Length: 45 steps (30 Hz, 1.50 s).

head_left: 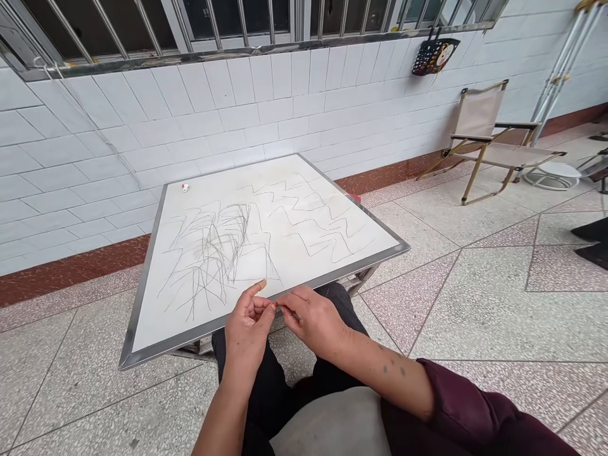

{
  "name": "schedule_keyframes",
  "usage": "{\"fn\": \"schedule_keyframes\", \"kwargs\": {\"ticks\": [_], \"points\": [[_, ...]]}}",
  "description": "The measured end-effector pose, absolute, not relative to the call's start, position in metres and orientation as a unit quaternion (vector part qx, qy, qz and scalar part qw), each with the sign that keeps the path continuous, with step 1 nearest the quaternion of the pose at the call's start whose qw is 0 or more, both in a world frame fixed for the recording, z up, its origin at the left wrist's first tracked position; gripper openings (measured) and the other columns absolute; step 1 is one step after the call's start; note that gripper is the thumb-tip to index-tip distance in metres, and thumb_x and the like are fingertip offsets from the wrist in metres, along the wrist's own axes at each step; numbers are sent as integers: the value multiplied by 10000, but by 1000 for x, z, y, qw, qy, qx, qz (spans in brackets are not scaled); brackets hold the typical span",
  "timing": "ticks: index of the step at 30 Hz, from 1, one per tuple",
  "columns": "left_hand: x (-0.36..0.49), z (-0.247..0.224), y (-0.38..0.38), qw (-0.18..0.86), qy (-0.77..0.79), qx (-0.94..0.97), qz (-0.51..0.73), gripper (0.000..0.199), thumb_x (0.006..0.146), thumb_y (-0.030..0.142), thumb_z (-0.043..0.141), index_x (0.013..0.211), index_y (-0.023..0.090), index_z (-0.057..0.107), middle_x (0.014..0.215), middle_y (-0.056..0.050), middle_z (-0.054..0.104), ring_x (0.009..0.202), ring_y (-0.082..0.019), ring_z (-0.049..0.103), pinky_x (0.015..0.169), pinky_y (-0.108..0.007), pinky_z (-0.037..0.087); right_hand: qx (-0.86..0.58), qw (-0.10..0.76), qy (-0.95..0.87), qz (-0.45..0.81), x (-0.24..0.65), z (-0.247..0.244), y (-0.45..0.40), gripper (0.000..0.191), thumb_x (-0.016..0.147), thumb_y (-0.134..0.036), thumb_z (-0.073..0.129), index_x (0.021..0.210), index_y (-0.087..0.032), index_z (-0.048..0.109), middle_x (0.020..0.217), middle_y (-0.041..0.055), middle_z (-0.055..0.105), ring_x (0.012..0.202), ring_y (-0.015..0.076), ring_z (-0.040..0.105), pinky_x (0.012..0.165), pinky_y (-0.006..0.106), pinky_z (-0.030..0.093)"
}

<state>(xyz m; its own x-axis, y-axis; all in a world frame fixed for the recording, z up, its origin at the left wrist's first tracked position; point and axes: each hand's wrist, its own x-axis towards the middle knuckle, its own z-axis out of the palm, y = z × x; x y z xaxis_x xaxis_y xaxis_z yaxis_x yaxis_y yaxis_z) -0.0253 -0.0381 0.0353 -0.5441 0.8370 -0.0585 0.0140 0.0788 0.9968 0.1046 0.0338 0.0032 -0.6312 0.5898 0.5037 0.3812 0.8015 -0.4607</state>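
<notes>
Both hands meet just over the near edge of the white-topped table (pixel 285 266), above my lap. My left hand (pixel 246 324) pinches with thumb and forefinger at a tiny orange-red piece (pixel 274 305), too small to name. From the other side, the closed fingertips of my right hand (pixel 317 320) press against the same piece. Long thin dark strands (pixel 209 253), like bent wires, lie across the tabletop: a dense tangle on the left, looser zigzag ones (pixel 318 234) on the right. Whether a strand runs between my fingers I cannot tell.
A small white-and-red item (pixel 185 187) rests at the table's far left corner. Behind is a white tiled wall (pixel 266 120) with barred windows. A folding chair (pixel 484 139) stands at right, crutches (pixel 560 76) lean beyond it, and a patterned bag (pixel 434 56) hangs from the bars.
</notes>
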Motion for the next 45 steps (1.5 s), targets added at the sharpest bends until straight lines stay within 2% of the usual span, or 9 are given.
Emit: {"fn": "schedule_keyframes", "kwargs": {"ticks": [10, 18, 27, 32, 41, 43, 45], "points": [[-23, 31, -35, 345, 644, 329, 598, 532, 712, 325, 752, 1217, 212, 630, 738, 10, 678, 662, -136, 589, 689, -265, 473, -271, 339, -879, 196, 105, 6, 33, 163, 845, -69, 520, 884, -194, 618, 794, 41, 622, 784, 181, 577, 708, 285, 477], [-23, 32, -35, 347, 648, 335, 589, 520, 723, 311, 740, 1220, 210, 623, 726, 14, 678, 655, -135, 588, 687, -264, 462, -288, 346, -873, 188, 103, 6, 31, 149, 841, -83, 501, 768, -200, 556, 726, 19, 578, 696, 162, 534, 639, 266, 436], [-24, 34, -36, 352, 657, 349, 568, 517, 739, 321, 713, 1234, 211, 610, 756, 10, 676, 688, -138, 594, 712, -272, 476, -296, 357, -869, 171, 101, 4, 29, 153, 817, -73, 491, 741, -195, 544, 716, 21, 564, 673, 161, 514, 592, 259, 390], [-28, 33, -35, 357, 658, 361, 556, 508, 743, 312, 701, 1232, 212, 607, 755, 12, 677, 695, -136, 594, 725, -271, 481, -303, 340, -871, 185, 101, 3, 26, 145, 829, -65, 494, 825, -184, 576, 787, 34, 600, 738, 166, 546, 622, 254, 399], [-27, 31, -36, 345, 660, 370, 555, 487, 739, 300, 691, 1213, 208, 623, 744, 14, 675, 669, -129, 590, 689, -258, 476, -321, 306, -881, 168, 99, 1, 27, 150, 842, -55, 532, 774, -180, 579, 779, 32, 599, 725, 165, 556, 630, 267, 434], [-29, 29, -35, 335, 660, 372, 559, 491, 737, 310, 697, 1213, 211, 624, 752, 12, 681, 675, -131, 599, 692, -260, 478, -320, 301, -885, 156, 97, 2, 25, 157, 871, -55, 519, 831, -173, 613, 796, 47, 616, 754, 182, 573, 655, 286, 466], [-31, 29, -34, 324, 662, 370, 566, 490, 736, 323, 699, 1208, 211, 625, 750, 14, 675, 677, -132, 600, 691, -260, 477, -310, 313, -887, 138, 98, 9, 23, 185, 906, -67, 496, 989, -162, 631, 864, 73, 640, 814, 205, 590, 697, 316, 497]]}}
